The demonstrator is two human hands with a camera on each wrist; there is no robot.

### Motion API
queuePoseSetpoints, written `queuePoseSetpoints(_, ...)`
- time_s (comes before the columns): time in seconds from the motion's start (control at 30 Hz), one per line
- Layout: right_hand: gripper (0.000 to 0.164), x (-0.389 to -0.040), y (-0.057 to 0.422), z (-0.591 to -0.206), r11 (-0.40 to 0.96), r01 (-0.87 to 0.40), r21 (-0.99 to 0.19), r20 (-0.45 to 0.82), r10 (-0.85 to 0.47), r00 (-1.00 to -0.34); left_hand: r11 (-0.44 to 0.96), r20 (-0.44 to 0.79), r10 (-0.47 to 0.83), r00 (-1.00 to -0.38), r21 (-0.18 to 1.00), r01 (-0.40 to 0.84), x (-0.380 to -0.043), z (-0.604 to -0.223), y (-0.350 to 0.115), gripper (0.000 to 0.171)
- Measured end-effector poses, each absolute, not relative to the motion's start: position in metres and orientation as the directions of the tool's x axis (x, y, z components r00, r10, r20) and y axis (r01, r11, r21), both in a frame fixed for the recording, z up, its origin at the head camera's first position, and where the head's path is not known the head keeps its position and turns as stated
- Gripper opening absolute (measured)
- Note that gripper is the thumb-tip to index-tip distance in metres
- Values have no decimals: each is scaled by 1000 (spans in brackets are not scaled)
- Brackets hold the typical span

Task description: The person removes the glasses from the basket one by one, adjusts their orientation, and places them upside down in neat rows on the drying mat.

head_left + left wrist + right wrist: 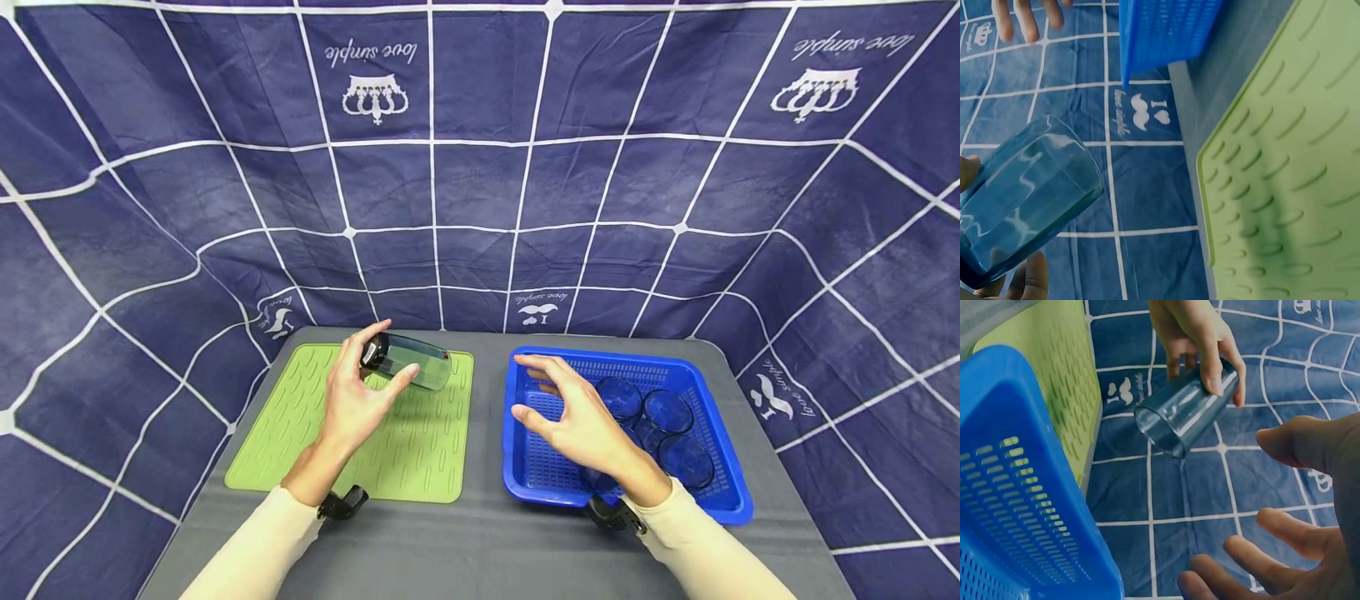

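Observation:
In the head view my left hand (358, 404) grips a tinted drinking glass (420, 362) near its thick dark base, thumb on one side and fingers on the other. The glass is tilted on its side above the green mat (300, 450), its mouth toward the right. In the left wrist view the glass (1035, 194) looks hollow, with nothing inside. My right hand (581, 417) is held over the left part of the blue basket (512, 433), fingers spread and thumb apart, holding nothing. Several similar glasses (686, 458) stand in the basket, some partly hidden by my right hand and forearm.
The mat and basket lie side by side on a grey table (487, 533), with a strip of tabletop between them. A dark blue cloth (480, 183) with white lines hangs behind and along both sides. The basket has raised, perforated walls (1016, 487).

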State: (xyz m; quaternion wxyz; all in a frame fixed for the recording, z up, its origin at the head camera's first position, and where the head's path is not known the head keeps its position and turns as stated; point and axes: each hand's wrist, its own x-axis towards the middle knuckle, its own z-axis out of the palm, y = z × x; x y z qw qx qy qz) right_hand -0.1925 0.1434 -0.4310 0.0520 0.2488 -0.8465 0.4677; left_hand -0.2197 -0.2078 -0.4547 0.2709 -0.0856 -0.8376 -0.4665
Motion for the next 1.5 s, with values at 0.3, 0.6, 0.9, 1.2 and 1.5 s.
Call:
queuePoseSetpoints(0.3, 67, -190, 157, -428, 547, -510, -664, 354, -370, -859, 578, 529, -148, -836, 732, 360, -228, -459, -223, 83)
queuePoseSetpoints(0.6, 67, -189, 171, -426, 611, -531, -587, 382, -369, -847, 615, 514, -186, -837, 726, 309, -237, -467, -239, 85)
queuePoseSetpoints(0.9, 68, -189, 185, -422, 647, -527, -551, 371, -375, -849, 662, 533, -213, -819, 695, 281, -248, -476, -254, 85)
queuePoseSetpoints(1.2, 69, -191, 197, -420, 670, -533, -516, 385, -374, -844, 673, 546, -234, -804, 688, 271, -258, -480, -268, 83)
queuePoseSetpoints(1.5, 68, -195, 210, -417, 698, -537, -474, 391, -380, -838, 694, 548, -258, -796, 678, 242, -267, -488, -282, 82)
